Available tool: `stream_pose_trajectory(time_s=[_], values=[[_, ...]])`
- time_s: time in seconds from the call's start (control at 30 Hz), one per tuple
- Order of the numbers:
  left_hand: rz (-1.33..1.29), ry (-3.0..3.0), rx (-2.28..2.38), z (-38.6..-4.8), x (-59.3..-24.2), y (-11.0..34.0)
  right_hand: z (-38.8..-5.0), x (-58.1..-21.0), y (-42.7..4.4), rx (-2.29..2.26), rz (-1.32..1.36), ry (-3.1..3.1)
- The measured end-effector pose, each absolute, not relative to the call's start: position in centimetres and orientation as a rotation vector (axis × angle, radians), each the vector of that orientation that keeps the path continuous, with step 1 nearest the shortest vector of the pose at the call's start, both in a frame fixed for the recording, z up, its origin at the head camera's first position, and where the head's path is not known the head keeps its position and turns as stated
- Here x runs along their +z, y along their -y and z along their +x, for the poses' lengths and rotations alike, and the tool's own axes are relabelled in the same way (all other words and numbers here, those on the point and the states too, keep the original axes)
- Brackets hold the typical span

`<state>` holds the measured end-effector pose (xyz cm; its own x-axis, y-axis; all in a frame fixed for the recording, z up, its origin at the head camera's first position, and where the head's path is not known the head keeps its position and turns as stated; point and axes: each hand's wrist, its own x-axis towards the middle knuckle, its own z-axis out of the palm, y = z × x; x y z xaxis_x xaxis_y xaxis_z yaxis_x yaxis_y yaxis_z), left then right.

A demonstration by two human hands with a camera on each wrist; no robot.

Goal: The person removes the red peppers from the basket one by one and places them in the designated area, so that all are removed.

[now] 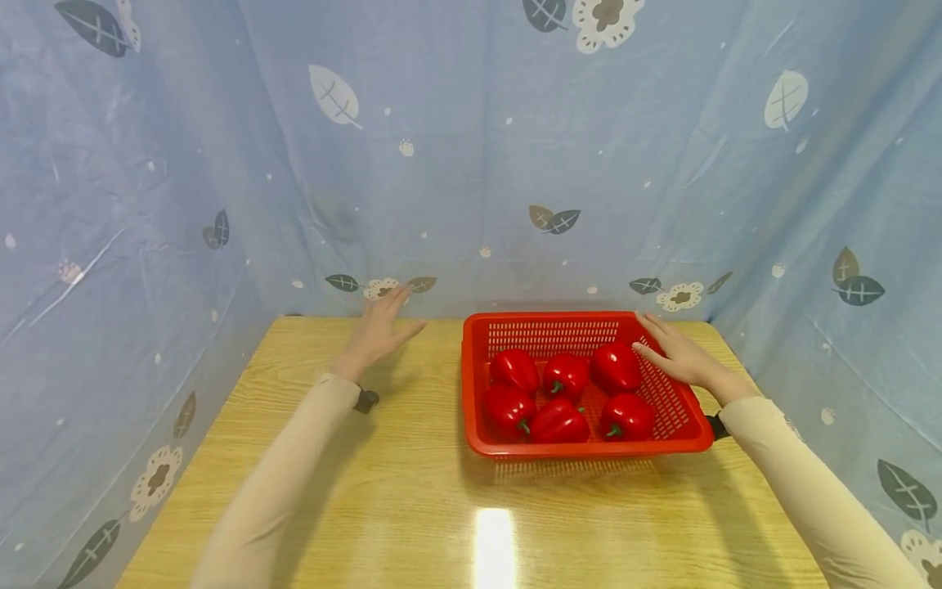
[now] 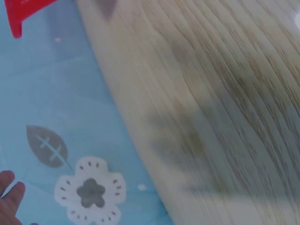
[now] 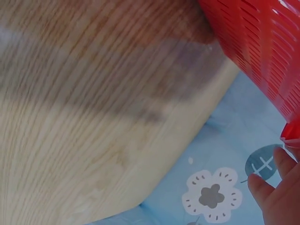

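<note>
A red plastic basket (image 1: 589, 449) with slotted walls stands on the wooden table, right of the middle. Several glossy red bell peppers (image 1: 561, 421) with green stems lie inside it. My right hand (image 1: 680, 356) is at the basket's right rim, its fingers extended and thumb apart. In the right wrist view its fingers (image 3: 274, 185) appear close to the basket's wall (image 3: 262, 61); whether they touch it I cannot tell. To the left of the basket, my left hand (image 1: 377, 334) hovers over the table's far side with fingers spread, holding nothing.
The wooden table (image 1: 412, 491) ends at a blue curtain (image 1: 456, 164) with leaf and flower prints, which hangs at the back and both sides. A dark wrist-camera mount (image 1: 365, 399) sits under the left wrist.
</note>
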<state>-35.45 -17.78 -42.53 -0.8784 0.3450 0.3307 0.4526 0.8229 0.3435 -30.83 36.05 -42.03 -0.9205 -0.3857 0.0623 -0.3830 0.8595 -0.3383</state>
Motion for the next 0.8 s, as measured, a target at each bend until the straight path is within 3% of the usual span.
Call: stream_pose_trajectory(time_s=[0.8], values=[[-0.762, 2.748, -0.627, -35.2, -42.2, 12.9, -30.6, -43.2, -36.1, -0.739, -0.565, -3.017]])
